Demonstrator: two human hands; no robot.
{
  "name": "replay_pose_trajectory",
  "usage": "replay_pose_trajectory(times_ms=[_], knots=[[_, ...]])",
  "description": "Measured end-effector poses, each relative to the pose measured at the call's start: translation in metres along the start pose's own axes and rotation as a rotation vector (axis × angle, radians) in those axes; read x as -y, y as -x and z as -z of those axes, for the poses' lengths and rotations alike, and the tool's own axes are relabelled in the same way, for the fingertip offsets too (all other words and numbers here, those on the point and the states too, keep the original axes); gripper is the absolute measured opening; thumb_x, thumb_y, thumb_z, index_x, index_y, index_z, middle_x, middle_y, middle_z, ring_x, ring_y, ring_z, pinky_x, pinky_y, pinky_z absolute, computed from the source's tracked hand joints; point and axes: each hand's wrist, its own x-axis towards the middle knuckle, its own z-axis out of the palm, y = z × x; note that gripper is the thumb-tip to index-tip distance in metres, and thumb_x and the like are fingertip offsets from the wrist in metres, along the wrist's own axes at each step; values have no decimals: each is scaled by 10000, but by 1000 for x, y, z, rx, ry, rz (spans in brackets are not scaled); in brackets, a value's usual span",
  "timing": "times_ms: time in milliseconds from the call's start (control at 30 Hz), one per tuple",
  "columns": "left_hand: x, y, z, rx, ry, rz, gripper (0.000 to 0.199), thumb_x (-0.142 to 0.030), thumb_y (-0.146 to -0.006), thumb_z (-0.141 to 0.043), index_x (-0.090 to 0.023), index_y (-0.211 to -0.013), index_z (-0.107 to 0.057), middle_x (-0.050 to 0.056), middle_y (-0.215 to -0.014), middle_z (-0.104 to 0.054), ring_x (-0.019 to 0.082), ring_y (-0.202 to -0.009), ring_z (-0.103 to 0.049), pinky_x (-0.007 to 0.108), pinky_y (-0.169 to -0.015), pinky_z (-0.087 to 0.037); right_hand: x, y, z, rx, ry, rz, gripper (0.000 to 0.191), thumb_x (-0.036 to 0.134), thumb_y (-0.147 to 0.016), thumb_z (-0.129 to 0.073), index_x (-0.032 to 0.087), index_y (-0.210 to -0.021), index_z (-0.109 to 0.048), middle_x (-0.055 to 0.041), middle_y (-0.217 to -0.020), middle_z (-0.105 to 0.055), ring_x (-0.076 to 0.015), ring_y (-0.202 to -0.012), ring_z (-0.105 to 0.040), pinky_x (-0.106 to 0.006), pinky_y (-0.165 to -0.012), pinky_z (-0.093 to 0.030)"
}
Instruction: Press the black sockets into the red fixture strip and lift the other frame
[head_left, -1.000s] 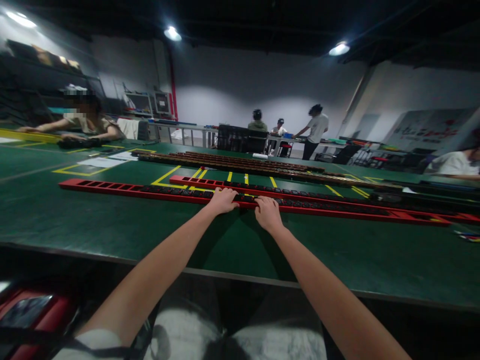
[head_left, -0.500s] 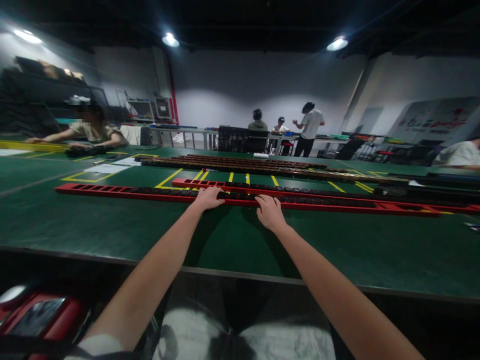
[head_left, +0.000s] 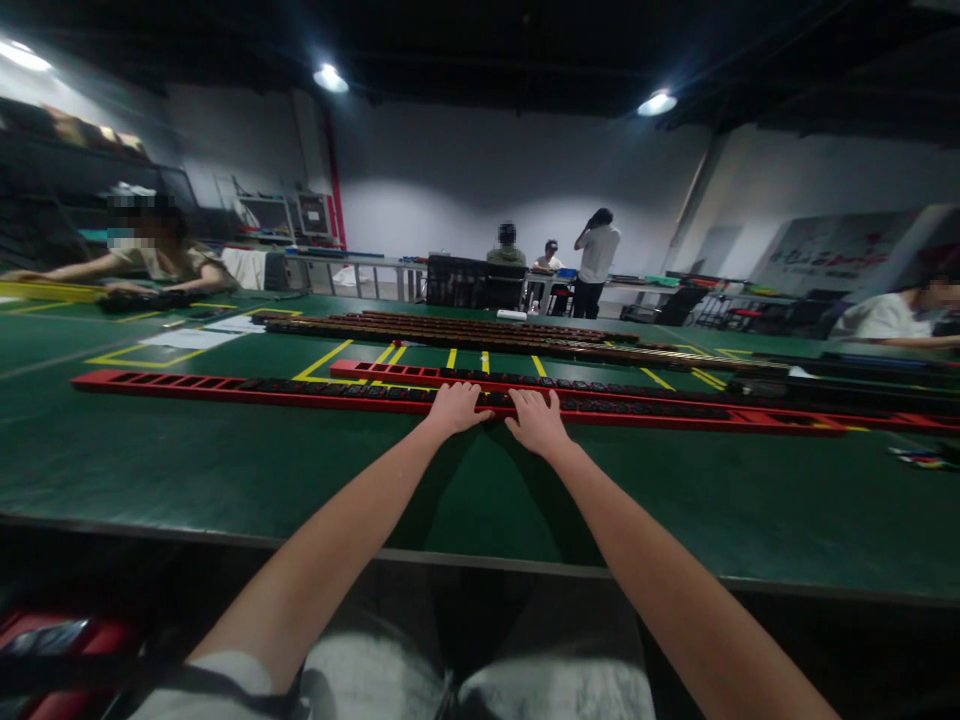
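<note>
A long red frame (head_left: pixel 165 383) with a row of slots lies across the table. Its left slots are bare, while small black pieces (head_left: pixel 346 390) fill the slots along its middle. My left hand (head_left: pixel 454 408) rests on the frame, fingers stretched over the black pieces and thumb pointing right along the near edge. Close by on the right, my right hand (head_left: pixel 538 418) lies on the same frame with its fingers spread and thumb raised. What sits beneath the fingertips is hidden. Just behind lies a second red frame (head_left: pixel 390 370), also partly filled with black pieces.
Long brown and dark bars (head_left: pixel 450 328) lie farther back on the green table (head_left: pixel 247 470). White paper (head_left: pixel 187 338) sits at left, and thin coloured items (head_left: pixel 922 458) at right. One co-worker (head_left: pixel 161 250) sits at left, another (head_left: pixel 885 318) at right; others are behind.
My left hand has slid right along the frame, closer to my right hand. My right hand stays nearly in place. The view has shifted slightly; the standing person has raised an arm.
</note>
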Motion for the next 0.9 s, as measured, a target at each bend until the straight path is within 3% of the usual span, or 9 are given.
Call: replay_pose_trajectory(times_ms=[100,267,467,767,900], knots=[[1,0,-3,-13,-9,-25,642,-731,-867,-473,-169,-1147,-608,160,-1202,-662,333,-1142,-602,440,-969,-448,-25,-11,9,141,63,15,577,445,-949,-525,158,-1445,-457,-187,-1422,-544,-338,-1315,-480,-630,-1141,-199],[10,1,1,18,-1,-56,682,-768,-851,-450,-183,-1167,-599,155,-1176,-675,331,-1106,-623,437,-931,-473,-43,-18,15,197,71,7,504,514,-918,-573,119,-1228,-618,-196,-1271,-625,-339,-1188,-571,-479,-980,-443],[19,10,10,43,-13,-111,681,-789,-828,-461,-190,-1113,-619,144,-1156,-689,327,-1089,-638,402,-886,-491,-34,-6,16,128,90,63,498,543,-912,-585,139,-1200,-629,-159,-1243,-641,-311,-1154,-579,-426,-963,-446],[16,29,18,14,-30,-139,657,-761,-830,-494,-173,-1089,-634,150,-1090,-692,326,-1018,-655,413,-863,-508,-31,7,23,107,32,121,460,544,-890,-617,149,-1121,-653,-146,-1124,-671,-291,-1039,-615,-378,-879,-464],[19,33,15,-23,66,-140,515,-641,-928,-428,-214,-1140,-623,100,-1110,-700,277,-1039,-655,379,-884,-509,-29,12,15,57,46,121,486,527,-917,-580,141,-1206,-637,-161,-1192,-662,-314,-1114,-595,-416,-936,-458]])
